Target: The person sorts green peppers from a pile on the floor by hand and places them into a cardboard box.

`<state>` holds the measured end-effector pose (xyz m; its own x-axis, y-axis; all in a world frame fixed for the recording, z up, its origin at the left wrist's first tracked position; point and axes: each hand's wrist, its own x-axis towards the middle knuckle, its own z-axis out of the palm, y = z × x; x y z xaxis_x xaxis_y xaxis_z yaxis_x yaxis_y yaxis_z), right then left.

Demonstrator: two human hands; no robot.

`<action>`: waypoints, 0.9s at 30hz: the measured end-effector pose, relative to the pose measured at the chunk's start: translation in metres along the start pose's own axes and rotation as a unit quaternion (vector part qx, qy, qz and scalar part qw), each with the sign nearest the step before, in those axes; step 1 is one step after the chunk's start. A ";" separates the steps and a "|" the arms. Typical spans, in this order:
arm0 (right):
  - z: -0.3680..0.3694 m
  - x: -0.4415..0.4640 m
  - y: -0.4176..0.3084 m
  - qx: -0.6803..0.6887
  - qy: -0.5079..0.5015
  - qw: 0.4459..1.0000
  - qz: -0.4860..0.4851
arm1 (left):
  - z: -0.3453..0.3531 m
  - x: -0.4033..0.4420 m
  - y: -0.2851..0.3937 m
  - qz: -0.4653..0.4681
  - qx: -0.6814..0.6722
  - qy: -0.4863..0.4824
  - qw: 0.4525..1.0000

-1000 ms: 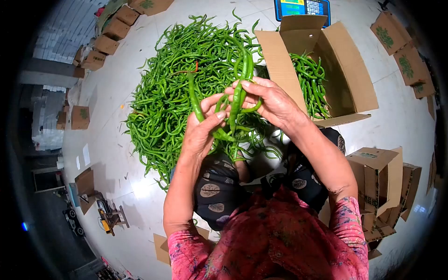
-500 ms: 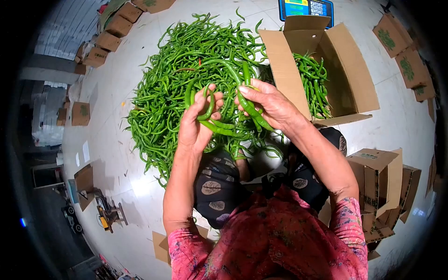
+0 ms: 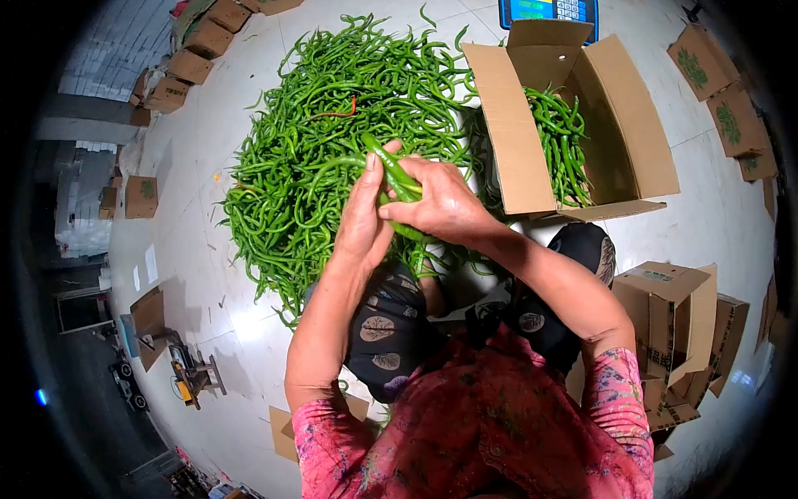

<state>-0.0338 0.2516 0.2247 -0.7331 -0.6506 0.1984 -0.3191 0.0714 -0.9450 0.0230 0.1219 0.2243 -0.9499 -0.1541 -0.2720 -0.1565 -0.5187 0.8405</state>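
A small bunch of long green chili peppers is held between my two hands, above the near side of a big pile of chili peppers. My left hand cups the bunch from the left, its thumb pointing up along the peppers. From the right, my right hand closes around the same bunch. The hands touch each other, so part of the peppers is hidden. One red chili pepper lies on top of the pile.
An open cardboard box with green peppers inside stands right of the pile. Behind it is a blue scale. Flattened and open cartons stand at the right. More boxes line the floor's edges, and a small stool-like object is at lower left.
My hands were apart, each with chili peppers. Now they have come together, my right hand moving left, and the peppers are gathered into one bunch between them.
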 end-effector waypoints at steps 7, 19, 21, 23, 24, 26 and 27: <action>-0.036 0.011 -0.003 0.319 0.030 0.941 0.113 | -0.005 -0.003 0.019 -0.044 0.058 -0.048 0.996; 0.007 -0.005 0.018 0.030 -0.009 0.999 0.034 | -0.023 0.014 0.011 0.027 -0.228 0.035 0.973; 0.012 -0.009 0.022 0.034 -0.014 0.998 0.057 | -0.021 0.015 0.009 0.034 -0.231 0.020 0.972; 0.007 -0.006 0.017 0.043 -0.044 0.991 0.123 | -0.018 0.016 0.010 0.054 -0.219 0.030 0.974; 0.010 -0.003 0.016 0.194 -0.026 0.979 0.057 | -0.015 0.013 0.015 0.065 -0.186 0.006 0.980; -0.005 -0.005 0.014 0.332 -0.100 0.932 0.105 | -0.015 0.009 0.017 0.083 -0.118 0.007 0.990; -0.011 -0.005 0.010 0.397 -0.134 0.899 0.128 | -0.015 0.007 0.018 0.090 -0.084 0.006 0.992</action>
<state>-0.0397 0.2636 0.2169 -0.5167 -0.8559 -0.0212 0.4467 -0.2485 -0.8595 0.0175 0.0990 0.2310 -0.9547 -0.2669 -0.1316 0.0632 -0.6141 0.7867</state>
